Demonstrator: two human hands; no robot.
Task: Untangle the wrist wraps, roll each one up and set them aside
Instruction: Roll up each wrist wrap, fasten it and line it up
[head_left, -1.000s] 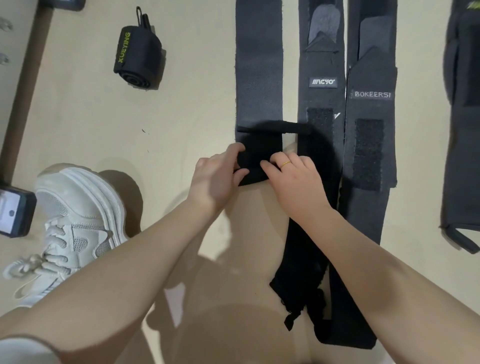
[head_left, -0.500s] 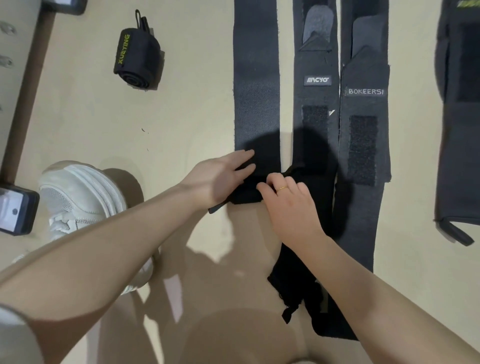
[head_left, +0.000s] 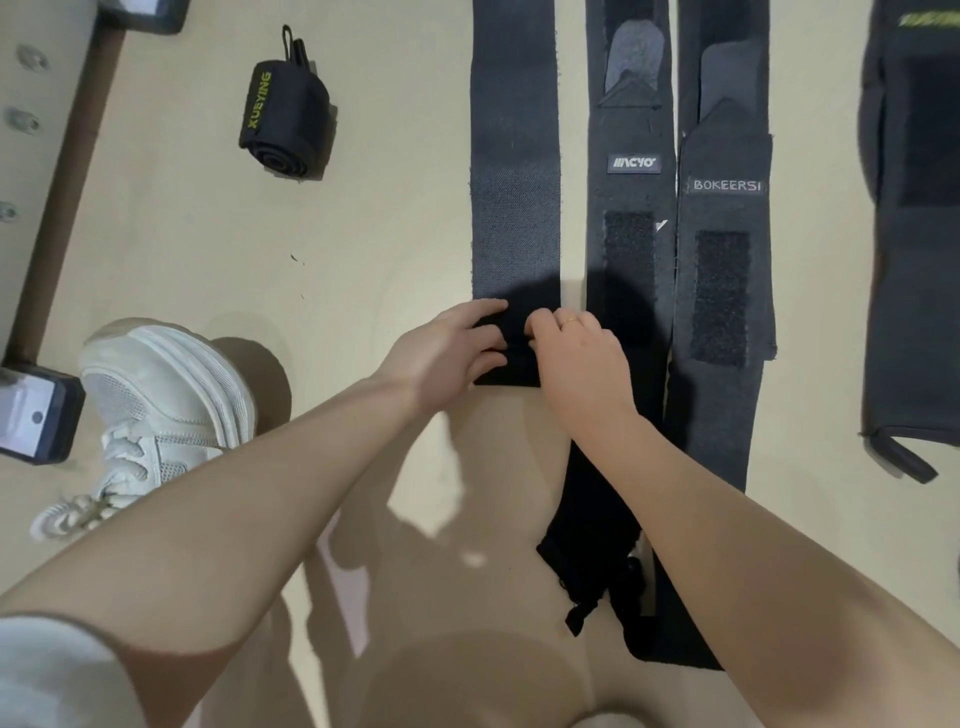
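Black elastic wrist wrap, leftmost flat strip on the tan floor; left hand and right hand pinch its folded near end. Risk: a loose, skewed first turn would telescope the roll, or snag the neighbouring strip's hook patch.

A person is showing two bare forearms, uncovered from elbow to wrist. The left hand is wearing no jewellery. The right hand is wearing a thin gold ring on one finger. At 8 o'clock, the edge of a white short sleeve is showing on the left upper arm. At 9 o'clock, the person is wearing a chunky white trainer with mesh panels, a thick ridged sole and white laces.
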